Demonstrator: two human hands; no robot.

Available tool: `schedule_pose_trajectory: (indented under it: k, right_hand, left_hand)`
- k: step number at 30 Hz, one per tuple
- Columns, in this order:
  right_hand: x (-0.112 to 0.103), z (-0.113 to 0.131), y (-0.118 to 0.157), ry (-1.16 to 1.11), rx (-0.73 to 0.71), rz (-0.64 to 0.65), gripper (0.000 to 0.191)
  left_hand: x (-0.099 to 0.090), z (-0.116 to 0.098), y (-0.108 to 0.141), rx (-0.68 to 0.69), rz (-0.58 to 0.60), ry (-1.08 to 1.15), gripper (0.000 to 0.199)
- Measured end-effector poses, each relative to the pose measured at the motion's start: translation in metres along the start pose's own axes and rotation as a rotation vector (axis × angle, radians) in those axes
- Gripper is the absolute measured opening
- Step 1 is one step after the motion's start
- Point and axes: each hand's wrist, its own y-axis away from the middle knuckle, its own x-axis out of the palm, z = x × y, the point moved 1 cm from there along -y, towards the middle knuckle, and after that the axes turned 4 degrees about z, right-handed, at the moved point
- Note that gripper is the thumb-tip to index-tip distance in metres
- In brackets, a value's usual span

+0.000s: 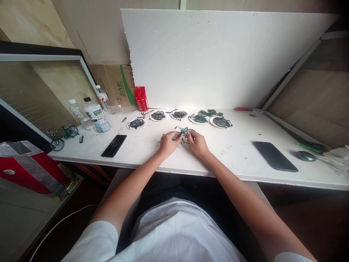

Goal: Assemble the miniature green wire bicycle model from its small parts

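Between my two hands, just above the white table (229,160), is a small green model bicycle (184,131) with a wheel showing at its right. My left hand (169,142) is closed around its left part. The fingers of my right hand (196,141) pinch it from the right; the exact spot they grip is hidden. A few tiny dark parts lie on the table under my hands. Behind them stand several white plates, among them one with green parts (199,118) and one with black wheel parts (220,122). Another green model bicycle (64,136) stands at the far left.
A phone (114,145) lies left of my hands, and a larger black one (275,156) lies right, near a grey mouse (305,156). Bottles (97,115), a red box (141,98) and a carton (117,83) stand at the back left. A white board (218,58) rises behind.
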Motion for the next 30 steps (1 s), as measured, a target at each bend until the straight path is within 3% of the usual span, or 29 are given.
schedule_pose_trajectory:
  k: [3,9,16,19,22,30]
  right_hand:
    - [-0.0005,0.0014,0.0006,-0.016,0.010,-0.003,0.042]
    - [-0.0009,0.0023,0.0018,-0.042,-0.006,-0.054,0.021]
    - [-0.0002,-0.0003,0.0003,-0.024,-0.041,-0.014,0.041]
    - [-0.0003,0.0005,0.0002,-0.032,-0.028,-0.009,0.043]
    - [-0.0004,0.0018,0.0006,-0.034,-0.022,-0.027,0.033]
    - [0.0018,-0.0017,0.0010,-0.062,-0.076,-0.077,0.014]
  left_hand:
    - [0.0004,0.0000,-0.0001,0.007,-0.006,0.004,0.011]
    - [0.0003,-0.0013,-0.0010,0.023,-0.017,0.006,0.010]
    - [0.0002,-0.0024,-0.0010,0.031,-0.060,-0.004,0.013]
    - [0.0012,-0.0009,-0.0009,-0.012,-0.048,-0.012,0.026]
    - [0.0013,0.0008,-0.0010,-0.016,-0.048,-0.028,0.035]
    - [-0.0012,-0.0026,-0.0016,0.021,-0.018,-0.018,0.021]
